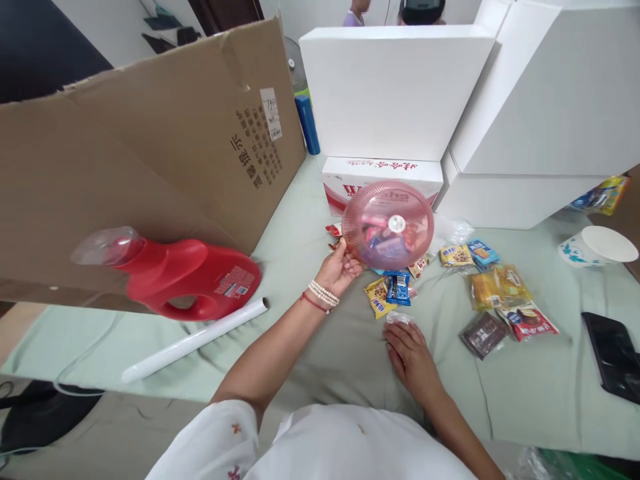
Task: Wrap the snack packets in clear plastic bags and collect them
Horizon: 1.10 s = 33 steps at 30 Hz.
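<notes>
My left hand (341,270), with beaded bracelets at the wrist, grips the near left rim of a round, translucent pink plastic piece (417,200). It is tilted up, has ribbed sides and a white disc at its centre. Colourful packets show through it; whether they lie inside or behind is unclear. Below it on the cloth are a yellow snack packet (379,298) and a blue snack packet (399,288). Palm down on the table, my right hand (411,350) has its fingers closed over a clear plastic wrapper (400,318), whose contents are hidden.
Several snack packets (501,287) lie to the right, near a paper bowl (595,247) and a phone (613,353). A red jug (193,273) and a white roll (195,340) lie left, by a cardboard box (165,153). White boxes (395,93) stand behind; people show beyond.
</notes>
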Motion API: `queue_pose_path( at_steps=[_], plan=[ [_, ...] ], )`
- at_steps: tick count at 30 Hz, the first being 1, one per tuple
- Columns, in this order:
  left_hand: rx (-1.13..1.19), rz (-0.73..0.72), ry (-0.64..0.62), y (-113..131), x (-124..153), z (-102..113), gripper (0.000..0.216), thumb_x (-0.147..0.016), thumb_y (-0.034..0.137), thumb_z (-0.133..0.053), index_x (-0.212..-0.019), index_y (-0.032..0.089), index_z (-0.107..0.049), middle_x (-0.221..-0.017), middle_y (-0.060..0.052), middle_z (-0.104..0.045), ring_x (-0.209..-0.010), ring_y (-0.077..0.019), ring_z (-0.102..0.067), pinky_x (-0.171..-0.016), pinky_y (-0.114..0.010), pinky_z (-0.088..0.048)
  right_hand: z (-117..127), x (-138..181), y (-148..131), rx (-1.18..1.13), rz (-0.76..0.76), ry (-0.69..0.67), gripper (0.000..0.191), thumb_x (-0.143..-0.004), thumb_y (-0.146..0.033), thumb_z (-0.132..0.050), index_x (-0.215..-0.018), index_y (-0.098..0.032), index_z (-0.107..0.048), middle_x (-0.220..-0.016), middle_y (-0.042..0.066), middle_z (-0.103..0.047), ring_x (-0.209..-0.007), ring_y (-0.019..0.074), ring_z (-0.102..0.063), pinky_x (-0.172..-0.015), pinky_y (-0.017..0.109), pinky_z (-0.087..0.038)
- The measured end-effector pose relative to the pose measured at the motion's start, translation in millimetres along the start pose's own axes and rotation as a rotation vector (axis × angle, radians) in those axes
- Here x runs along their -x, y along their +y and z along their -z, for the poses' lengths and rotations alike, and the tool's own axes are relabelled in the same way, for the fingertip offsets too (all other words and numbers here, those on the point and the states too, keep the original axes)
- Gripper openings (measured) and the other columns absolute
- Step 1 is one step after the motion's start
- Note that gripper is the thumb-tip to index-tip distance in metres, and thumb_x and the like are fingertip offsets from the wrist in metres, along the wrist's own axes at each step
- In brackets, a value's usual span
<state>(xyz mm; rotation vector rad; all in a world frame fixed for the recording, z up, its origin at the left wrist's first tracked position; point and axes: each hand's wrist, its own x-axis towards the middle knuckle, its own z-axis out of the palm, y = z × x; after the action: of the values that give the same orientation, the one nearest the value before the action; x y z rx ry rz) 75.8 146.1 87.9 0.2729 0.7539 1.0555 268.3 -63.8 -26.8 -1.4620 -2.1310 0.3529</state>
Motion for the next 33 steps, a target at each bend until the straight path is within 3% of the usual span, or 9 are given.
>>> queue_pose_path(
  at_steps=[5, 10, 12, 15, 20, 24, 26, 31, 33],
  plan=[
    [0.212, 0.122, -0.077, -2.5, -2.2, -5.0, 0.042, -0.104, 0.04, -0.052, -0.07, 0.017, -0.049, -0.058, 0.007, -0.036, -0.046, -0.0062, -0.032, -0.047, -0.02, -0.031, 5.9, -6.9, -0.4, -0.075, -0.017, -0.033, 0.037, -0.098, -0.017, -0.055, -0.132, -0.023, -0.07, -0.14, 0.01, -0.067, -0.139, 0.0304, -0.054, -0.119, 0.062, -0.039],
    [0.306, 0.139, -0.077, -10.5, 16.5, 8.3, 0.044, -0.11, 0.036, -0.033, -0.072, 0.017, -0.049, -0.061, 0.004, -0.04, -0.047, -0.0077, -0.035, -0.046, -0.02, -0.032, 30.7, -19.1, -10.6, -0.267, 0.03, -0.056, 0.036, -0.099, -0.028, -0.059, -0.135, -0.024, -0.066, -0.153, 0.01, -0.056, -0.153, 0.0315, -0.036, -0.121, 0.062, -0.036],
    [0.311, 0.132, -0.063, -14.1, 27.1, 15.2, 0.043, -0.109, 0.034, -0.034, -0.072, 0.018, -0.049, -0.06, 0.004, -0.042, -0.047, -0.0083, -0.037, -0.045, -0.021, -0.032, 44.2, -21.5, -16.7, -0.389, 0.002, 0.006, 0.035, -0.101, -0.03, -0.058, -0.135, -0.028, -0.065, -0.151, 0.009, -0.058, -0.149, 0.0285, -0.043, -0.121, 0.058, -0.039],
    [0.263, 0.158, -0.052, -22.8, 44.8, 27.2, 0.043, -0.109, 0.032, -0.032, -0.075, 0.017, -0.055, -0.057, 0.002, -0.048, -0.045, -0.0099, -0.041, -0.044, -0.022, -0.036, 65.8, -24.8, -25.0, -0.652, -0.223, 0.21, 0.039, -0.104, -0.042, -0.054, -0.142, -0.031, -0.059, -0.15, 0.01, -0.058, -0.142, 0.026, -0.051, -0.119, 0.053, -0.042],
    [0.083, 0.396, -0.087, -56.4, 70.5, 48.9, 0.036, -0.106, 0.028, -0.037, -0.099, 0.015, -0.07, -0.08, -0.007, -0.074, -0.067, -0.0166, -0.069, -0.064, -0.03, -0.057, 106.7, -26.1, -32.2, -1.223, -0.434, 0.488, 0.086, -0.084, -0.08, -0.062, -0.152, -0.03, -0.047, -0.157, 0.011, -0.051, -0.147, 0.031, -0.046, -0.122, 0.055, -0.039],
    [-0.137, 0.512, -0.29, -93.9, 82.5, 49.6, 0.03, -0.1, 0.04, -0.056, -0.109, 0.017, -0.072, -0.097, -0.009, -0.077, -0.083, -0.0195, -0.072, -0.076, -0.032, -0.059, 139.6, 3.4, -34.4, -1.21, -0.54, 0.523, 0.073, -0.08, -0.069, -0.074, -0.141, -0.031, -0.059, -0.134, 0.012, -0.069, -0.122, 0.0333, -0.066, -0.109, 0.059, -0.05],
    [-0.394, 0.346, -0.403, -109.1, 86.3, 43.7, 0.036, -0.1, 0.048, -0.056, -0.114, 0.019, -0.071, -0.107, -0.011, -0.075, -0.095, -0.0226, -0.071, -0.084, -0.036, -0.058, 158.6, 27.0, -32.7, -1.018, -0.555, 0.54, 0.066, -0.086, -0.066, -0.069, -0.142, -0.033, -0.059, -0.126, 0.013, -0.073, -0.112, 0.0344, -0.07, -0.103, 0.062, -0.053],
    [-1.402, -0.537, -0.64, -126.8, 89.6, 42.5, 0.029, -0.099, 0.034, -0.055, -0.12, 0.024, -0.072, -0.131, -0.014, -0.069, -0.127, -0.031, -0.058, -0.113, -0.056, -0.04, 233.7, 61.1, -1.9, -0.391, -0.402, 0.744, 0.055, -0.087, -0.051, -0.072, -0.137, -0.029, -0.062, -0.119, 0.015, -0.074, -0.114, 0.037, -0.07, -0.098, 0.065, -0.054],
    [-1.696, -0.732, -0.691, -129.4, 88.4, 52.8, 0.031, -0.098, 0.025, -0.055, -0.125, 0.025, -0.07, -0.14, -0.013, -0.066, -0.137, -0.0328, -0.053, -0.118, -0.059, -0.033, 267.4, 55.4, 27.4, -0.16, -0.472, 0.643, 0.043, -0.086, -0.045, -0.076, -0.124, -0.026, -0.067, -0.11, 0.012, -0.076, -0.106, 0.0333, -0.072, -0.094, 0.056, -0.058]
  ],
)
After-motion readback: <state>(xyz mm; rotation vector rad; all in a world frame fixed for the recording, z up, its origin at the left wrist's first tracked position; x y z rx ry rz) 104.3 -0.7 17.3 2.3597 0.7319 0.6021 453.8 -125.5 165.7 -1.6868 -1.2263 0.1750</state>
